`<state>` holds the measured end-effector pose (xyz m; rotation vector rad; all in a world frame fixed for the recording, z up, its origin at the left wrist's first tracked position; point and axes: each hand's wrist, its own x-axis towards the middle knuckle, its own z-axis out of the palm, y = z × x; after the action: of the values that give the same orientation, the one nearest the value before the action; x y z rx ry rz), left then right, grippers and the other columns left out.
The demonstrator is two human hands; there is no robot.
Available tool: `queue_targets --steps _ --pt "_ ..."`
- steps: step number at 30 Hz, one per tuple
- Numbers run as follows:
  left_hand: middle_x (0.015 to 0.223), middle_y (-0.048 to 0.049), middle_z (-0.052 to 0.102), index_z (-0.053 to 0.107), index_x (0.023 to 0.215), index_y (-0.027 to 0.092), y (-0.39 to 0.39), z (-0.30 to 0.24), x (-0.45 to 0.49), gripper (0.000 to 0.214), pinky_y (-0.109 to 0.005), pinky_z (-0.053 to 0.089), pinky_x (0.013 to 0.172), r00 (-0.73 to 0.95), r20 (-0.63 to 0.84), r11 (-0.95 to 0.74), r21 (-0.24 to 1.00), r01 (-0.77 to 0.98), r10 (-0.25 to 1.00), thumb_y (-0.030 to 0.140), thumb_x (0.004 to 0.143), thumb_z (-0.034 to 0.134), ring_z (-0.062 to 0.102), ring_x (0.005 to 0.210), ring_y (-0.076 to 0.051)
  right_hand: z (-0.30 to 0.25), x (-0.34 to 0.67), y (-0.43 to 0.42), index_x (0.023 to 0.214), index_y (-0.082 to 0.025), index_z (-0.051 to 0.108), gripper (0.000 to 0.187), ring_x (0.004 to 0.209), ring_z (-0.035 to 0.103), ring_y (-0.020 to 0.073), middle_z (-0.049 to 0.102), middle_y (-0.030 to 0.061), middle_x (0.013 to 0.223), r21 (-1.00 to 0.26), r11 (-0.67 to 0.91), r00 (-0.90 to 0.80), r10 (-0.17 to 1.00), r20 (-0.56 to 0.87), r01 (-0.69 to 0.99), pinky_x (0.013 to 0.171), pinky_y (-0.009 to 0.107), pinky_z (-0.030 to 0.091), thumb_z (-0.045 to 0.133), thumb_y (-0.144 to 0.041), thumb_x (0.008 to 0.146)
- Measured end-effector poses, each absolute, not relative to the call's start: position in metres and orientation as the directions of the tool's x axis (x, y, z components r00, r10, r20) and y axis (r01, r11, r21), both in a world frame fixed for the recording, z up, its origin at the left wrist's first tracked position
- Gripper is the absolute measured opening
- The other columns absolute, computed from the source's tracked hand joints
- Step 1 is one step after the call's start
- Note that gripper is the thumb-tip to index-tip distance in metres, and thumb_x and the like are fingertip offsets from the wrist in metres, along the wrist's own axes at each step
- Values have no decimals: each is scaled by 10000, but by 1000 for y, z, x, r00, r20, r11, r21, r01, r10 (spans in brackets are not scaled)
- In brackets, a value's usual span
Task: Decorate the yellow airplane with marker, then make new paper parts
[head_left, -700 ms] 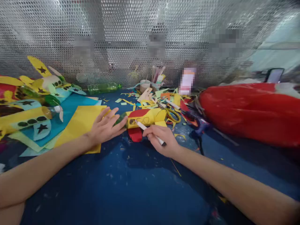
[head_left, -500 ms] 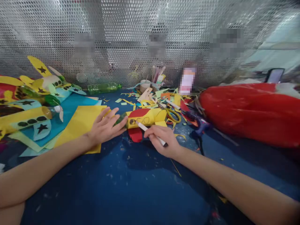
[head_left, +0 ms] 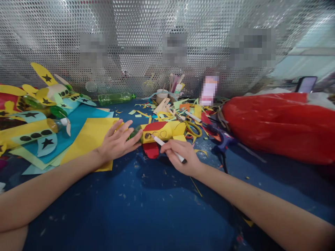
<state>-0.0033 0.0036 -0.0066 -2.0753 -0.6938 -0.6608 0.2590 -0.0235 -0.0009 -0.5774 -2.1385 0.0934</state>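
A yellow paper-covered bottle plane (head_left: pixel 167 130) with red wings lies on the blue table (head_left: pixel 146 202) in the middle. My right hand (head_left: pixel 181 157) is closed round a white marker (head_left: pixel 167 149), whose tip touches the plane's side near small drawn window circles. My left hand (head_left: pixel 119 141) rests with its fingers spread and flat against the plane's green nose end, partly on a yellow paper sheet (head_left: pixel 90 139).
Several finished bottle planes (head_left: pixel 34 111) and coloured sheets lie at the left. Paper scraps, yellow-handled scissors (head_left: pixel 193 128), a glue gun (head_left: pixel 222 143) and a cup of tools (head_left: pixel 162 94) sit behind. A big red bag (head_left: pixel 277 122) fills the right. A perforated metal screen stands behind.
Almost nothing differs; the marker tip has shifted very slightly along the plane's side, and both hands stay in place.
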Motion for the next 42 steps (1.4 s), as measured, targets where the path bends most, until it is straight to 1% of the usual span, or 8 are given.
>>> queue_targets --steps 4,8,14,23,28,33,37,42 --pt "963 -29 692 552 1231 204 3 -4 -2 373 -420 302 1142 716 673 -504 -561 657 186 401 917 588 568 1200 -241 -1 258 -23 854 -189 605 198 540 562 99 628 -3 660 -276 891 -511 436 741 360 516 215 437 443 -78 873" --pt "951 -17 699 572 1203 210 3 -2 -1 373 -401 318 1135 723 670 -470 -590 656 169 428 902 606 591 1166 -231 -1 258 -23 866 -190 607 191 524 542 93 619 -8 652 -281 891 -514 438 738 357 505 212 423 449 -83 878" --pt "973 -4 697 541 1237 239 3 -4 -2 370 -407 305 1138 720 665 -452 -589 670 201 439 926 556 581 1192 -222 -1 260 -23 822 -190 605 205 504 523 96 597 -17 612 -274 888 -484 435 759 368 498 222 411 447 -63 857" --pt "980 -4 687 516 1262 229 4 -5 -2 402 -392 252 1165 720 661 -449 -589 672 210 444 924 556 560 1209 -215 -1 260 -24 811 -189 611 206 503 527 97 605 -14 617 -280 888 -488 438 755 363 494 224 413 449 -70 855" --pt "1001 -1 694 491 1297 269 3 -6 -3 399 -423 269 1151 718 644 -452 -575 682 264 432 935 530 564 1221 -239 0 260 -25 797 -192 611 208 495 522 99 604 -14 612 -289 889 -492 441 750 355 488 225 410 452 -69 850" --pt "964 -11 702 539 1251 241 3 -4 -2 376 -401 295 1150 717 666 -466 -578 670 205 415 919 567 578 1192 -228 0 260 -25 790 -195 605 208 487 520 100 593 -19 599 -292 891 -488 438 755 348 482 224 404 452 -65 841" --pt "976 -28 699 536 1265 226 2 -3 -2 389 -408 293 1153 712 669 -497 -553 668 214 396 918 573 554 1217 -233 1 260 -24 789 -189 605 206 490 524 101 587 -16 595 -284 893 -490 431 758 348 487 221 407 452 -60 837" --pt "958 -11 710 562 1214 237 1 -2 -1 340 -415 348 1119 715 670 -457 -582 673 200 416 925 564 590 1176 -223 0 261 -24 785 -193 601 206 493 524 103 588 -15 598 -280 895 -490 427 760 346 488 222 410 447 -67 840"
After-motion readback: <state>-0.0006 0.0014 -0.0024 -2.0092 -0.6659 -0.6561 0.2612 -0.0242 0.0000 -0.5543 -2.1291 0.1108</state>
